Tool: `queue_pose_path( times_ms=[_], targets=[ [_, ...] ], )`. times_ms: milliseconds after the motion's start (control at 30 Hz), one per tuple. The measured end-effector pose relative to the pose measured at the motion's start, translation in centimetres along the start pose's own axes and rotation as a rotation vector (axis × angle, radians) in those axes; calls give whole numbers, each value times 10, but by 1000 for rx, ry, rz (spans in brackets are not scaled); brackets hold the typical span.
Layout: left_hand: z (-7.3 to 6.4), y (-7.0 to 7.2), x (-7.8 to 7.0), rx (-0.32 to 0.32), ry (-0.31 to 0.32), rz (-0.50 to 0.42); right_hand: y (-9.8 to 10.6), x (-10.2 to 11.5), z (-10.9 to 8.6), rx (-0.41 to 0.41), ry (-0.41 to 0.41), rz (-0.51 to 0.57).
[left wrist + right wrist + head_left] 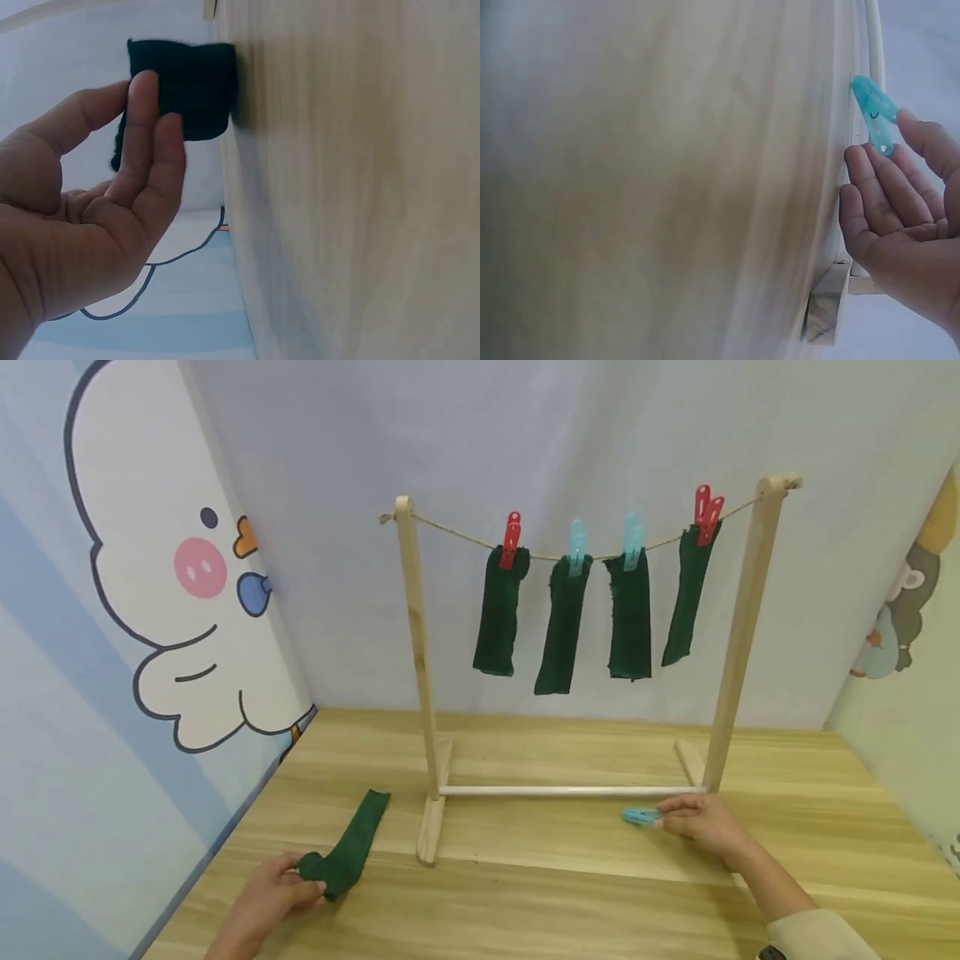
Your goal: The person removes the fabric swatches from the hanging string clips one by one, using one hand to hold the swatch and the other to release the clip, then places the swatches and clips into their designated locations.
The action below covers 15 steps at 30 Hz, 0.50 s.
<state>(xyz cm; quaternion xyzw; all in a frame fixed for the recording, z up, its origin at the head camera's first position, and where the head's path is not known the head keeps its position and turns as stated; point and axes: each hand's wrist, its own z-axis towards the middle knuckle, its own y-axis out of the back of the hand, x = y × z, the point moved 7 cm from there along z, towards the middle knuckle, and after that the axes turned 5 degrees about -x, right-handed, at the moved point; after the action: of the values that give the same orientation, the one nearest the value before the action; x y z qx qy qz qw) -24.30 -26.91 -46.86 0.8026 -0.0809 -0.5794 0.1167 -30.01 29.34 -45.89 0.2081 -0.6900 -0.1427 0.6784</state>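
Observation:
At the left of the table my left hand [273, 893] pinches the near end of a dark green sock [358, 847] between thumb and fingers. The sock's far end points away toward the rack. In the left wrist view, that sock [196, 86] sticks out past the fingertips, close beside the tabletop. My right hand [705, 827] holds a light blue clothespin [637, 816] low over the table, near the rack's right foot. Thumb and fingers sit on the two handles of the clothespin [872, 112] in the right wrist view.
A wooden rack with a left post [417, 635], right post [746, 627] and white bottom bar [562, 791] stands toward the back. On its string [459, 533] hang several green socks [562, 631], held by red clothespins [511, 543] and blue clothespins [577, 550]. A pale wall [360, 610] rises behind.

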Motion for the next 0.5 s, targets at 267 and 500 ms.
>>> queue_pose_path(
  times_ms=[267,500],
  targets=[
    [-5,-2,6,245,3,79,1,6,2,-41,12,-137],
    [-4,1,9,303,-29,111,4,1,1,-44,-18,-126]
  ],
)
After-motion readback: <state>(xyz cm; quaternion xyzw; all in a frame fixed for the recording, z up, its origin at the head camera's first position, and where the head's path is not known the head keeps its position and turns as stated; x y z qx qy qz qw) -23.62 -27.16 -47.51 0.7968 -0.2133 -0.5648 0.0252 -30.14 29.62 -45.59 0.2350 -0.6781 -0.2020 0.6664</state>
